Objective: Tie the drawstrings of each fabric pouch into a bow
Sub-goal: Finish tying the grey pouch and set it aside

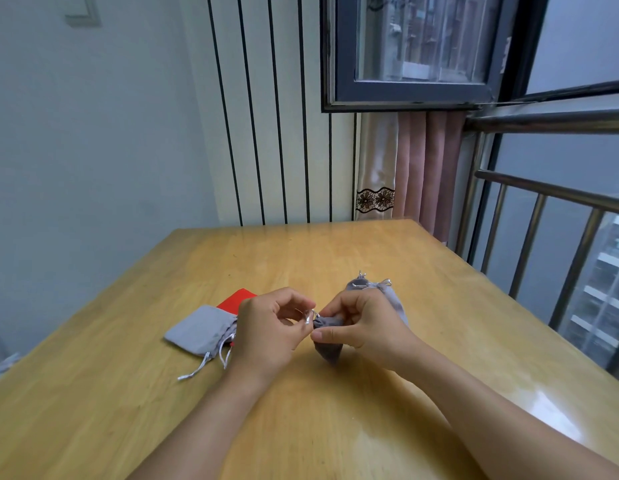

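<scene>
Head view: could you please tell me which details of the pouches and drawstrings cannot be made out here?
- Red pouch: mostly hidden behind the left grey pouch and left hand.
- Held pouch: the right hand covers its body.
- Silver drawstring: too small and blurred to tell the knot's state.
- Far pouch: lower part behind the right hand.

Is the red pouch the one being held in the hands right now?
No, the hands grip a grey pouch, while the red pouch lies on the table behind another grey one.
</scene>
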Available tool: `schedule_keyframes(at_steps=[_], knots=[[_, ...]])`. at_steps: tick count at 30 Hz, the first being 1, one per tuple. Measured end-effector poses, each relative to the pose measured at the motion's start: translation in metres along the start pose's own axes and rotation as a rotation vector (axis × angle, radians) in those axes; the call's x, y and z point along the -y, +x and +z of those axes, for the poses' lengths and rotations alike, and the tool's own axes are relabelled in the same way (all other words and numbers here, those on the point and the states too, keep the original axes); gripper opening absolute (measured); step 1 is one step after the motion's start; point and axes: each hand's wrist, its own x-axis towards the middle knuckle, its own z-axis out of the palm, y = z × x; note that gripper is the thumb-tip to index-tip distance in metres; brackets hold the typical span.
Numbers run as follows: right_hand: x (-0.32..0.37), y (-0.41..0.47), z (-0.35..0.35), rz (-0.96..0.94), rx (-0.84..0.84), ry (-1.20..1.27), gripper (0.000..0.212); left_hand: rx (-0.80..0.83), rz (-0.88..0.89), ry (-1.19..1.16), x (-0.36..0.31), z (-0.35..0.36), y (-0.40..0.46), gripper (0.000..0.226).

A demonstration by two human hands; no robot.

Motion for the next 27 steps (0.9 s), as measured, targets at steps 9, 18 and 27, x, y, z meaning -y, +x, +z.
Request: schedule_keyframes(at_steps=[9,18,27], knots=[[0.004,-0.004,0.008,0.116,0.145,0.277,0.023,-0.101,0.136,0.016,-0.001,-0.002,0.001,0.019],[-0.003,0.000,0.006,0.091,0.041,0.322,0.014,-0.080,0.323,0.147,0.002,0.000,0.004,0.012],[-0.003,0.001,-0.006,0.197,0.194,0.406,0.039,-0.056,0.261,0.022,-0.004,-0.001,0.002,0.019]])
